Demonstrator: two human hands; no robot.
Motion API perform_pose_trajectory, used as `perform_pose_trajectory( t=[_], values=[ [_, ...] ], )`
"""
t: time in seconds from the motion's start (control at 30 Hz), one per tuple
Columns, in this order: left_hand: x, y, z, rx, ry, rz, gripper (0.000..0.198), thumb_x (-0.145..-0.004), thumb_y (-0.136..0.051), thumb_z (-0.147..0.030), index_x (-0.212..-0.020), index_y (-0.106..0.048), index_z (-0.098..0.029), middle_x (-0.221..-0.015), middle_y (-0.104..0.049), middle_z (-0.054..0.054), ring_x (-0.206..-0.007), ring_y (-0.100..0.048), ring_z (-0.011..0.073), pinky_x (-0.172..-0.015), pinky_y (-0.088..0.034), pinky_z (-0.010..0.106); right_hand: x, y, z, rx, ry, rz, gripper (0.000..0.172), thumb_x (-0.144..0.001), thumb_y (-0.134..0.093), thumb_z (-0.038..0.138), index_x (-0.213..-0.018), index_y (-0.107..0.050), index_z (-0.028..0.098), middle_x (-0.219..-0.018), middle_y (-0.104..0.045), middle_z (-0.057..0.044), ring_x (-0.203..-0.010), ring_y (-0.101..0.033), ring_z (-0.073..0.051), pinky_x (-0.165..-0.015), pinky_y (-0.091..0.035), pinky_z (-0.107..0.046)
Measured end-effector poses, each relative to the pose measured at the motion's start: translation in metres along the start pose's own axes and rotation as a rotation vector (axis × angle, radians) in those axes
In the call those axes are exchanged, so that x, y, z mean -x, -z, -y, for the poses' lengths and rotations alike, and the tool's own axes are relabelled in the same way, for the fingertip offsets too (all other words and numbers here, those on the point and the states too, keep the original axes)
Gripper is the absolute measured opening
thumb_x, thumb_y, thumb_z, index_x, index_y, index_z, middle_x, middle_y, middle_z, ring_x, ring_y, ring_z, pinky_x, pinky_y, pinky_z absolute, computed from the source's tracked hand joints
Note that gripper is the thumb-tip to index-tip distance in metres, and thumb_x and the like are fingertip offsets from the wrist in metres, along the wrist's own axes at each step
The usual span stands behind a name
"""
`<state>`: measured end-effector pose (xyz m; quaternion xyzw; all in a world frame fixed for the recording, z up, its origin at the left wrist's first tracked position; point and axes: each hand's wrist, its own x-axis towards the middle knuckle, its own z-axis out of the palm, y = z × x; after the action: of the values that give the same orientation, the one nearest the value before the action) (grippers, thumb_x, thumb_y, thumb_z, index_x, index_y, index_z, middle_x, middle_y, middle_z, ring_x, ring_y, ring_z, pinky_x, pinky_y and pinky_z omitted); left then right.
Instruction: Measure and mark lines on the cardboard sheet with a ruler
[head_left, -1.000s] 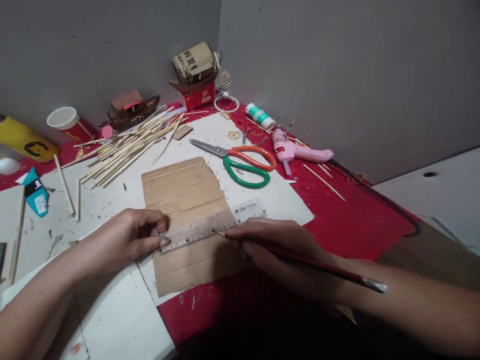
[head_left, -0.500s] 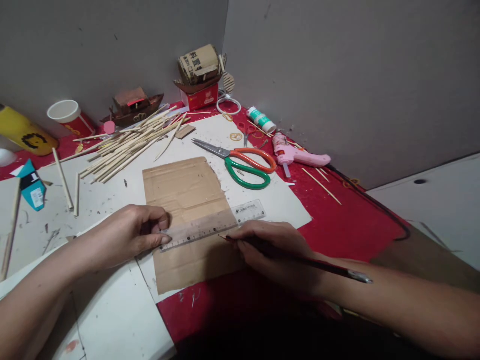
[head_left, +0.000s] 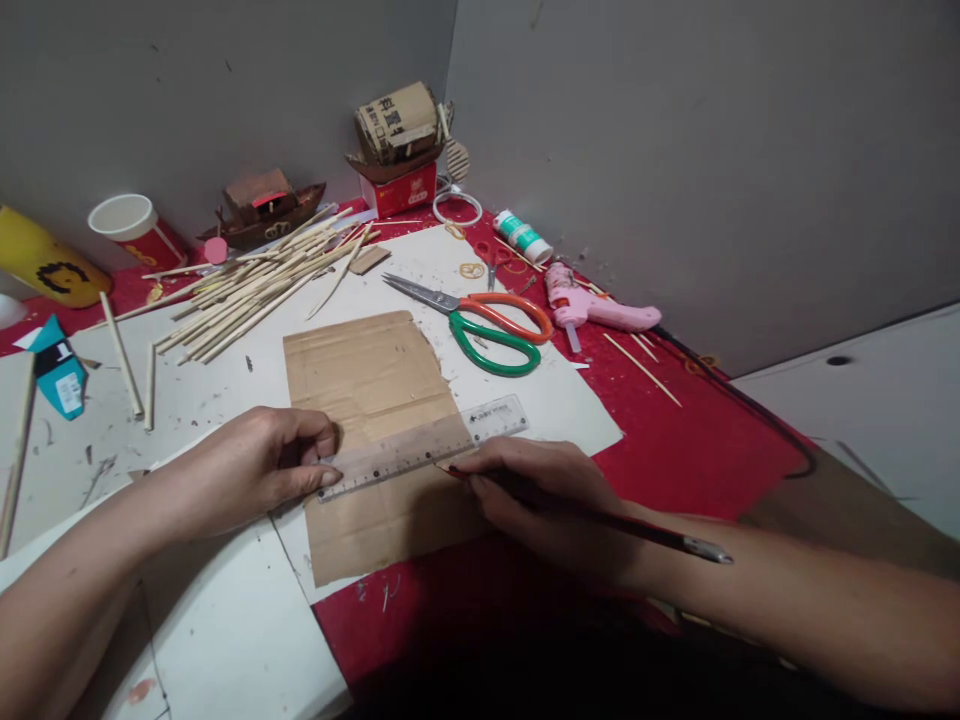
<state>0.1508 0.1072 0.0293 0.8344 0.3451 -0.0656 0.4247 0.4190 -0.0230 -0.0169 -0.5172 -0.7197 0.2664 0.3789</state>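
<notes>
A clear ruler lies slantwise across a brown piece of cardboard. At the ruler's left end, my left hand is closed, with the thumb and curled fingers on the ruler. My right hand grips a dark pencil, its tip close to the ruler's lower edge near the middle of the cardboard. The pencil's back end points right, over my forearm. Beyond the cardboard rests a pair of scissors with one orange and one green handle, blades apart from the cardboard.
Wooden sticks are heaped at the back left. A pink glue gun with a black cord lies right of the scissors. Behind stand a paper cup, a yellow bottle, a model boat and a red box.
My right hand has shifted slightly left with the pencil, its tip moving along the ruler's edge. My left hand stays on the ruler. The whole view has moved a little.
</notes>
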Motion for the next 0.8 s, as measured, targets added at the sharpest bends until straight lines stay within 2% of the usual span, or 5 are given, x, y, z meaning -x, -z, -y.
perform_pose_trajectory(
  t=[0.27,0.8],
  values=[
    [0.0,0.0005,0.0008,-0.013,-0.011,-0.002,0.022,-0.089,-0.059,-0.028,-0.074,-0.045,-0.021,-0.062,-0.042,-0.005,-0.057,-0.036,0.0106,-0.051,-0.027,0.024,-0.0016,0.0015,0.0019,-0.014,-0.002,-0.002,0.02,-0.084,-0.053,0.011,-0.09,-0.07,0.019,-0.075,-0.075,-0.003,-0.063,-0.069,-0.013,-0.058,-0.053,-0.022],
    [-0.0004,0.001,0.0017,-0.016,-0.012,-0.002,0.019,-0.088,-0.06,-0.029,-0.075,-0.047,-0.021,-0.063,-0.043,-0.004,-0.057,-0.036,0.0114,-0.051,-0.028,0.025,-0.002,0.0034,0.0023,-0.034,-0.035,0.02,0.019,-0.085,-0.052,0.013,-0.091,-0.069,0.019,-0.07,-0.072,-0.001,-0.058,-0.065,-0.011,-0.053,-0.049,-0.021]
  ],
)
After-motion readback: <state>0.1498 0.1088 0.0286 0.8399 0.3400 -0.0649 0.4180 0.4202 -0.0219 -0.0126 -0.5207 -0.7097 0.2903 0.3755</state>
